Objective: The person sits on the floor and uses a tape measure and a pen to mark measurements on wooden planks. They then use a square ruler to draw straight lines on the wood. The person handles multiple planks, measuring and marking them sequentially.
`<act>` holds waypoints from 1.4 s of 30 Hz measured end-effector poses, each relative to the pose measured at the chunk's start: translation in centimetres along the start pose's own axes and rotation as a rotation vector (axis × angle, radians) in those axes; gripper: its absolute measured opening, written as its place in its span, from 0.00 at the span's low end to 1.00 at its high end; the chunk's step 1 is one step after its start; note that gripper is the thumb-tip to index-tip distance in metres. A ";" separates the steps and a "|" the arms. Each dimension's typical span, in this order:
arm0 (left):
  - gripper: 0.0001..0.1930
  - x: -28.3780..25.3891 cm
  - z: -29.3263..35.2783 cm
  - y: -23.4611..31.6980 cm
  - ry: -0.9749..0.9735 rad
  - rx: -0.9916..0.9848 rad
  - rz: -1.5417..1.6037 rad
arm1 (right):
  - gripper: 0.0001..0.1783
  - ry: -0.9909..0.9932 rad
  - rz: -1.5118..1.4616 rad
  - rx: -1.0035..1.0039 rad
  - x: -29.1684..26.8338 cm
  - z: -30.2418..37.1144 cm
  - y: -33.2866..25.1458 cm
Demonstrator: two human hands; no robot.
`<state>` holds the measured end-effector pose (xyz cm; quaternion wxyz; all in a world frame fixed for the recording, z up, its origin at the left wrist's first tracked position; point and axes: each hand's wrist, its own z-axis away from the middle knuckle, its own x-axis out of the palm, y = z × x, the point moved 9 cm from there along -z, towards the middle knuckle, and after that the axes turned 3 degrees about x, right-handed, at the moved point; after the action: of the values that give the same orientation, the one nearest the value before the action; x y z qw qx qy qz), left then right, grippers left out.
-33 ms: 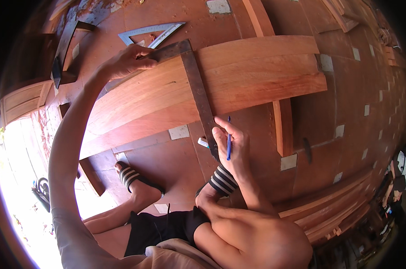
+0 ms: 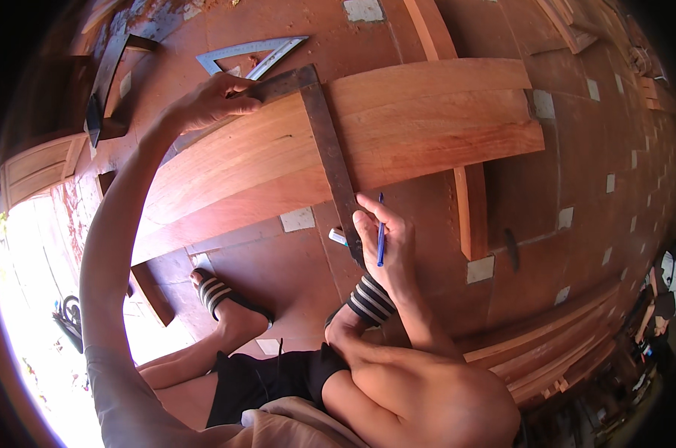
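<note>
A dark L-shaped carpenter's square [image 2: 329,149] lies over the reddish wooden boards [image 2: 427,127]. Its short arm runs along their far edge, and its long blade crosses them and sticks out past the near edge. At the far side my left hand [image 2: 212,103] is closed on the end of the short arm, thumb and fingers pinching it. My right hand [image 2: 391,243] is beside the blade's near end, with a blue pen [image 2: 381,231] tucked upright in its fingers. The right thumb and forefinger are at the blade's edge; whether they grip it I cannot tell.
A wooden crosspiece [image 2: 470,213] supports the boards on the right. Beyond them lies a silver triangular square [image 2: 252,56] on the tiled floor. A small white tube [image 2: 338,237] sits near my foot. Stacked planks [image 2: 554,351] are at the right, a dark wooden frame [image 2: 110,86] at far left.
</note>
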<state>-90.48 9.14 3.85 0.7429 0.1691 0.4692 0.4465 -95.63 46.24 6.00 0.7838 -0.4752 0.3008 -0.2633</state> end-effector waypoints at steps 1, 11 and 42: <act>0.28 0.1 0.0 0.1 -0.017 0.004 0.020 | 0.18 0.004 -0.004 0.003 -0.1 0.0 0.1; 0.30 0.1 -0.6 0.7 -0.054 0.046 0.099 | 0.20 -0.137 -0.061 0.091 -2.7 -0.9 -0.6; 0.33 -0.3 -0.6 -0.5 0.010 -0.026 -0.037 | 0.23 -0.025 -0.211 -0.067 -5.6 -11.8 -8.0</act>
<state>-90.81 8.52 3.41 0.7508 0.1487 0.4700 0.4396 -109.01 39.95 10.10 0.7392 -0.5335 0.2479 -0.3280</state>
